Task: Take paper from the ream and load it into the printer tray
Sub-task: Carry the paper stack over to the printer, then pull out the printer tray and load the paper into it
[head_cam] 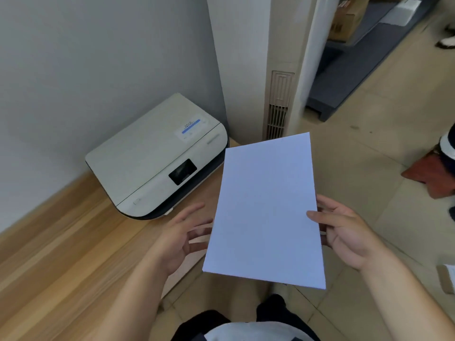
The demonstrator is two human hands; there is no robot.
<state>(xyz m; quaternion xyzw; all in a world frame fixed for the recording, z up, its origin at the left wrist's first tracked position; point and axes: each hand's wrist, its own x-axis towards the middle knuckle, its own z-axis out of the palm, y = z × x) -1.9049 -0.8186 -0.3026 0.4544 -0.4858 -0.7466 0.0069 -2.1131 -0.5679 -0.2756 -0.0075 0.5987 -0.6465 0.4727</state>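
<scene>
A stack of white paper (267,212) is held flat in the air in front of me, over the table's right edge. My right hand (344,230) grips its right edge, thumb on top. My left hand (182,237) is at the stack's left edge with fingers spread; its fingertips reach under the sheets. The cream-and-dark printer (152,158) sits closed on the wooden table (61,254), to the left of and beyond the paper. No tray or ream shows.
A grey wall runs behind the printer. A tall white standing unit with vents (278,114) rises right of it. Tiled floor lies to the right, with a dark pallet and boxes (349,45) far back and a red cloth (433,178) at the right edge.
</scene>
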